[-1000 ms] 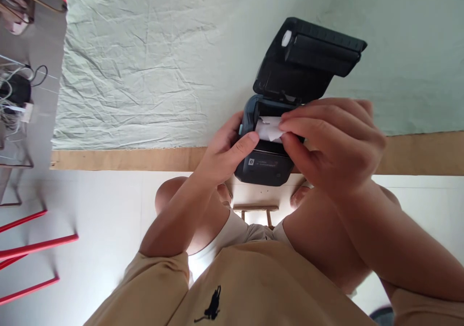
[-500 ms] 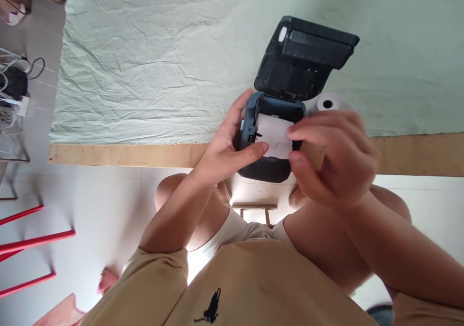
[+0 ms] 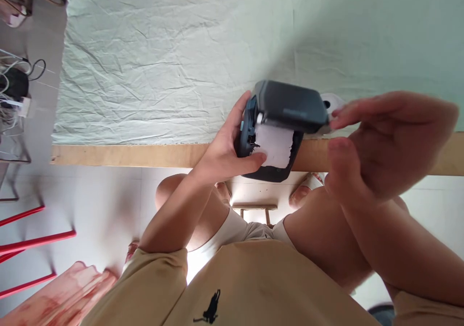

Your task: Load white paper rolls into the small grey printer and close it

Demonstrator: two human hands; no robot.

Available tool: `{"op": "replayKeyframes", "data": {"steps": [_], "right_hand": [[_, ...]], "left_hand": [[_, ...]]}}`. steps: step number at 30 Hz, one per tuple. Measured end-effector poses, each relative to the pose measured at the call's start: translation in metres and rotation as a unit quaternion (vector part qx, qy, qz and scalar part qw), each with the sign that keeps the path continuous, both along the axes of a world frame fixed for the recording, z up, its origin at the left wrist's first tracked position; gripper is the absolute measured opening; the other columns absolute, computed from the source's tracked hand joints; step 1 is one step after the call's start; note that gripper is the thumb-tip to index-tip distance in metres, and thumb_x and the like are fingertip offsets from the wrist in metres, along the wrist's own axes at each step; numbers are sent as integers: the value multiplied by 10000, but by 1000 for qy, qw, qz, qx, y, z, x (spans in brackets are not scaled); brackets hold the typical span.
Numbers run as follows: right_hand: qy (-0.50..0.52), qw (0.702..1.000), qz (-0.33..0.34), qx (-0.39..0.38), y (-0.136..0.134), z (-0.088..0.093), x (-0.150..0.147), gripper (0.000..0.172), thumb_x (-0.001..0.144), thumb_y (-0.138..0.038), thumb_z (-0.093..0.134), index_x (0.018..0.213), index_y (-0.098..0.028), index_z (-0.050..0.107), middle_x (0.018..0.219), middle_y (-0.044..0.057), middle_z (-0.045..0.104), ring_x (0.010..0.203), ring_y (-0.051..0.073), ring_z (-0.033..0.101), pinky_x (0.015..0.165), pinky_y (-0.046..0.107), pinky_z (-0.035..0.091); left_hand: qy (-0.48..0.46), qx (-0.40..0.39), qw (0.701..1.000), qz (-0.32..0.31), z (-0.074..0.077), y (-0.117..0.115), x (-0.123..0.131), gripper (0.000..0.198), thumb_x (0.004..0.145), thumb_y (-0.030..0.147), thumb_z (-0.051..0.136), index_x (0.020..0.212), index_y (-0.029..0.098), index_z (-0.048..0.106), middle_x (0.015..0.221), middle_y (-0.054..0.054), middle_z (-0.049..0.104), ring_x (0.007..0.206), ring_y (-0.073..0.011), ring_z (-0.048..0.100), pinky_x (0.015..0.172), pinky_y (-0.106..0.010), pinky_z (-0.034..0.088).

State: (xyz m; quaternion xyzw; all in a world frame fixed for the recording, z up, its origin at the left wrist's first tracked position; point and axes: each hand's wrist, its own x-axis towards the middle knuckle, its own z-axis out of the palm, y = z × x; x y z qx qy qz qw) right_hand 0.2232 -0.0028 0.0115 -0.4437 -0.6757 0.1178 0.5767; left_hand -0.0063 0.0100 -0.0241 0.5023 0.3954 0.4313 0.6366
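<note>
A small dark label printer [image 3: 268,175] is at the table's front edge, its black lid [image 3: 293,105] tilted halfway down over the body. White paper [image 3: 276,147] with ragged edges lies across the printer's opening. My left hand [image 3: 232,149] grips the printer from the left, its thumb pressing on the paper's left side. By the lid's right corner is my right hand [image 3: 395,145], slightly blurred, fingers stretched out and thumb apart. Whether its fingertips touch the lid I cannot tell. Behind the lid, a white paper roll [image 3: 332,100] shows in part.
A pale green cloth [image 3: 163,65] covers the table, whose bare wooden edge [image 3: 126,155] runs along the front. On the left are tangled cables [image 3: 12,87] and red metal legs [image 3: 38,239]. Below left, a person's reddish patterned garment [image 3: 61,292] shows.
The lid has swung down from upright to partly over the paper. My right hand has left the paper and moved right, its fingers opening. My left hand keeps its hold.
</note>
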Motion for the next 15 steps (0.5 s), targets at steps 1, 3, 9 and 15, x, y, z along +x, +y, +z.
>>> {"op": "replayKeyframes", "data": {"steps": [1, 3, 9, 15], "right_hand": [[6, 1000, -3, -9, -2, 1, 0, 101, 1001, -412, 687, 970, -327, 643, 751, -4, 679, 612, 205, 643, 569, 395, 480], [10, 999, 2, -33, -8, 1, 0, 97, 1047, -367, 672, 965, -316, 662, 739, -11, 703, 575, 176, 621, 545, 362, 456], [-19, 985, 109, -130, -16, 1, 3, 425, 1024, -199, 766, 682, -224, 514, 493, -82, 450, 438, 55, 327, 414, 244, 209], [-23, 949, 139, -280, -9, 1, 4, 569, 992, -339, 832, 567, -218, 474, 465, -51, 472, 439, 66, 344, 392, 256, 189]], "left_hand": [[-1, 2, 1000, -1, 0, 1, 0, 1054, 652, 583, 1101, 1580, 339, 664, 1350, -79, 814, 1023, -302, 837, 799, -413, 695], [-3, -2, 1000, 3, -1, 2, 0, 1096, 627, 600, 1103, 1593, 356, 647, 1432, -83, 807, 1096, -322, 836, 882, -451, 716], [-27, -4, 1000, -2, -1, 0, -3, 1079, 641, 679, 1096, 1574, 366, 652, 1516, -98, 784, 1293, -387, 812, 1010, -488, 707], [-4, -26, 1000, 2, 6, -5, -4, 637, 874, 721, 954, 1329, 302, 800, 1096, -54, 801, 1021, -280, 779, 861, -385, 673]]}}
